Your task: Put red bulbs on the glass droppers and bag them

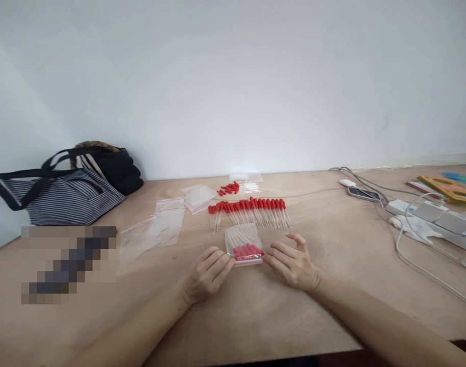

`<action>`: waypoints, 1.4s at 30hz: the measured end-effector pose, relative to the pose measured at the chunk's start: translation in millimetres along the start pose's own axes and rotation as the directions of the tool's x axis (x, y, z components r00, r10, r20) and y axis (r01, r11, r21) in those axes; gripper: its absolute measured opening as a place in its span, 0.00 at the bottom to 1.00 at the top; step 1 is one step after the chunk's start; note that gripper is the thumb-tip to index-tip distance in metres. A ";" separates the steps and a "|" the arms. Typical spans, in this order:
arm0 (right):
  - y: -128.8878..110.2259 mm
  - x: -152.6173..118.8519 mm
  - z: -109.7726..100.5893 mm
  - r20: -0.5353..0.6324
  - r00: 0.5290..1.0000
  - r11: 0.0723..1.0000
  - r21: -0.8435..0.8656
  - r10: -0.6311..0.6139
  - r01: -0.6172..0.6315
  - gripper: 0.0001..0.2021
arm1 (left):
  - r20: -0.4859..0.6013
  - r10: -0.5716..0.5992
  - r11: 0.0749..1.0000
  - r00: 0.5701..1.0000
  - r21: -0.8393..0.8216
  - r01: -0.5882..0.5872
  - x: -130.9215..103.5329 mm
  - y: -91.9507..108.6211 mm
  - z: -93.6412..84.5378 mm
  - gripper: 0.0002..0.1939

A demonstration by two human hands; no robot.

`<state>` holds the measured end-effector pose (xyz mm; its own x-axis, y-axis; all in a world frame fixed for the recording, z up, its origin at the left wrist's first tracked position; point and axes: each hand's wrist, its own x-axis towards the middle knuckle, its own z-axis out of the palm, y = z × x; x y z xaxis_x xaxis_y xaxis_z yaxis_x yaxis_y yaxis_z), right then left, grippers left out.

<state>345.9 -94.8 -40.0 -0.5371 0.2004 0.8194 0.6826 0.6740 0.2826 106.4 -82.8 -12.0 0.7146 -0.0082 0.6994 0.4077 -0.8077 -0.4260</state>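
Between my hands is a small clear zip bag (238, 235) holding several droppers with red rubber bulbs, the bulbs lying toward its near edge, where a red-lined seal runs. My left hand (210, 272) is closed, its fingertips pinching the bag's near left corner. At the near right corner, my right hand (292, 262) pinches the bag between thumb and fingers, with one finger raised. Just beyond the bag lies a row of glass droppers (251, 206) with red bulbs. Behind them are a small pile of loose red bulbs (228, 188) and some thin clear tubes (251, 187).
Flat clear bags (156, 229) and a stack of bags (200, 198) lie left of the droppers. A striped bag (68, 199) stands at the back left, near a pixelated dark item (72, 262). On the right are a phone-like device (363, 193), cables, and a power strip (454, 229).
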 end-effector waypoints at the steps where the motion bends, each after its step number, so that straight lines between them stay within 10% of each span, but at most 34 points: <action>1: 0.4 -0.1 -0.3 0.002 1.000 1.000 0.008 0.002 -0.002 0.06 | 0.002 0.003 1.000 1.000 -0.021 -0.003 -0.3 -0.9 -0.6 0.09; 42: -10.8 10.2 1.6 0.056 0.998 0.995 0.085 0.042 -0.047 0.07 | 0.001 -0.021 0.977 1.000 -0.212 0.020 -4.2 -6.8 0.6 0.04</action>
<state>332.2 -98.9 -35.5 -0.5346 0.2682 0.8014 0.6627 0.7215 0.2007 101.0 -76.9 -12.4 0.7064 0.0087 0.7077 0.2923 -0.9143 -0.2805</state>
